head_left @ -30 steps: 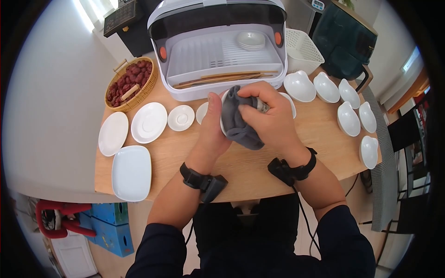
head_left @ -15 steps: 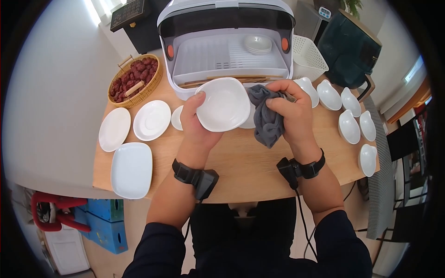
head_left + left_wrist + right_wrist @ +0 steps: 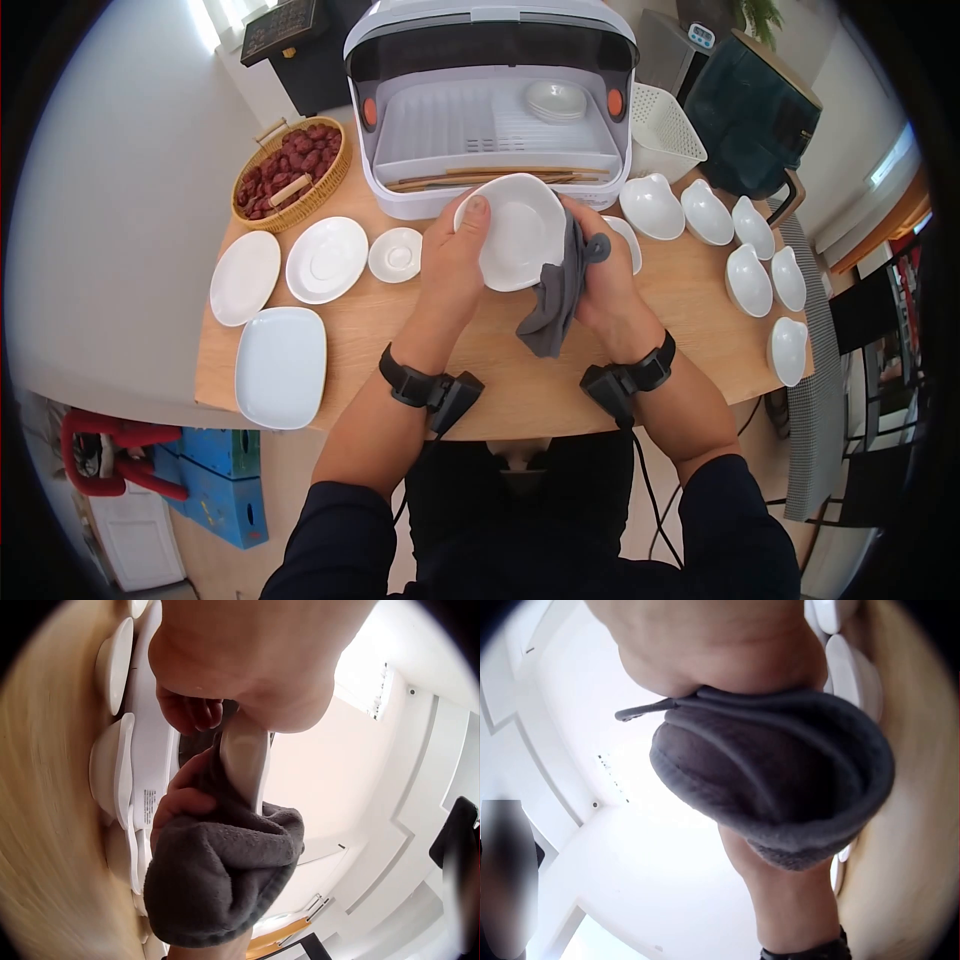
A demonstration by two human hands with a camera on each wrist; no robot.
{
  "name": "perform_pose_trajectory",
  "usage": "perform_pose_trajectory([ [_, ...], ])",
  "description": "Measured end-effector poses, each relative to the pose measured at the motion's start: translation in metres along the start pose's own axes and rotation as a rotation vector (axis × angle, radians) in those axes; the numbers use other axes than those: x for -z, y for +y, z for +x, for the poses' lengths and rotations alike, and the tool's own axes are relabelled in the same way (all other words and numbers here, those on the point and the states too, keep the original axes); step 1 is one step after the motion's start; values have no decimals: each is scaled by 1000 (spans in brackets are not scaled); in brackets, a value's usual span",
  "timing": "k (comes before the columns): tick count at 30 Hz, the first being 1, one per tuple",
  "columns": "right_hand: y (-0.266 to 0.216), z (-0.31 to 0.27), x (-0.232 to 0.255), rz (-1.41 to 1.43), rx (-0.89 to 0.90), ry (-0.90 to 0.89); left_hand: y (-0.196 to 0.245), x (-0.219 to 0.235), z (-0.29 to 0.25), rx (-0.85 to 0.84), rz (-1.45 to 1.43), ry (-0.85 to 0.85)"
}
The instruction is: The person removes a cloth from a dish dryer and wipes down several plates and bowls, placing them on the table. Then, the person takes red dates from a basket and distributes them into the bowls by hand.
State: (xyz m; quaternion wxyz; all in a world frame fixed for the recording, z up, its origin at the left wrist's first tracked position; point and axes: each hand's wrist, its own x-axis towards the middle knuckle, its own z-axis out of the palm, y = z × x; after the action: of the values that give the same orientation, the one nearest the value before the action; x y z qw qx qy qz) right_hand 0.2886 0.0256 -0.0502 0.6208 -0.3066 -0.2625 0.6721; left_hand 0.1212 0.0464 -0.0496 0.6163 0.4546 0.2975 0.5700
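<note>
Over the middle of the table, my left hand point(image 3: 452, 262) grips a white rounded-square bowl point(image 3: 522, 230), thumb over its left rim and the hollow facing up toward the head camera. My right hand point(image 3: 604, 290) holds a grey cloth point(image 3: 558, 300) against the bowl's right side, and a loose end hangs below the rim. In the left wrist view the cloth point(image 3: 217, 877) wraps the far part of the bowl point(image 3: 246, 761), with right fingers behind it. Folds of the cloth point(image 3: 765, 769) hide most of the bowl in the right wrist view.
Behind my hands stands a white dish box point(image 3: 400, 205) with its lid raised, holding small dishes point(image 3: 556, 98) and chopsticks. Plates point(image 3: 282, 368) lie left, below a wicker basket point(image 3: 335, 185) of dark red dried fruit. Several white bowls point(image 3: 748, 280) line the right, near a green air fryer point(image 3: 750, 120).
The cloth first covered the bowl, then came away to the right as the bowl turned up to view. Now the right hand has brought the cloth back against the bowl's right side.
</note>
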Motion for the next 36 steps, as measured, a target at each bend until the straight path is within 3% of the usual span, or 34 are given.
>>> perform_pose_trajectory([
  [2, -1, -3, -3, -16, -62, 42, -7, 5, 4, -88, 122, 35],
  [4, -7, -12, -16, -44, 163, -20, -8, 8, 5, -58, 167, -4],
  [7, -17, -10, -8, -132, 215, -136, -11, 7, 2, -15, 199, -71],
  [12, -5, -2, 9, -21, 9, -164, -16, 6, 1, -57, 218, -131],
  [14, 0, -3, 13, 23, -80, -190, -21, 10, 5, -327, 475, -151],
  [17, 5, -11, 4, 94, -137, -88, -15, 11, 5, -475, 572, -135],
  [18, -1, -14, -3, 53, -207, -228, -9, 11, 3, -476, 571, -133],
  [19, -4, -15, -8, 9, -278, -370, -2, 10, 2, -338, 482, -92],
  [20, 1, -17, -10, -13, -292, -276, 3, 10, 1, -202, 393, -51],
  [21, 3, -14, -7, -13, -292, -280, 3, 11, 2, -205, 395, -49],
  [23, 4, -8, -3, -77, -148, -153, 3, 14, 8, -229, 338, -22],
  [24, 2, -9, -7, -168, -72, 10, 3, 14, 8, -232, 339, -18],
  [25, 0, -7, -9, -169, -73, 8, 3, 12, 7, -233, 343, 14],
  [27, -5, -2, -10, -283, 240, -9, 4, 10, 6, -233, 347, 46],
  [28, -10, -6, -10, -361, 279, -19, 6, 9, 4, -214, 393, 34],
  [31, -11, -5, -5, -613, 343, -30, 3, 8, 1, -209, 489, -26],
  [36, -8, -3, -2, -588, 271, -60, 3, 10, -1, -158, 460, -103],
])
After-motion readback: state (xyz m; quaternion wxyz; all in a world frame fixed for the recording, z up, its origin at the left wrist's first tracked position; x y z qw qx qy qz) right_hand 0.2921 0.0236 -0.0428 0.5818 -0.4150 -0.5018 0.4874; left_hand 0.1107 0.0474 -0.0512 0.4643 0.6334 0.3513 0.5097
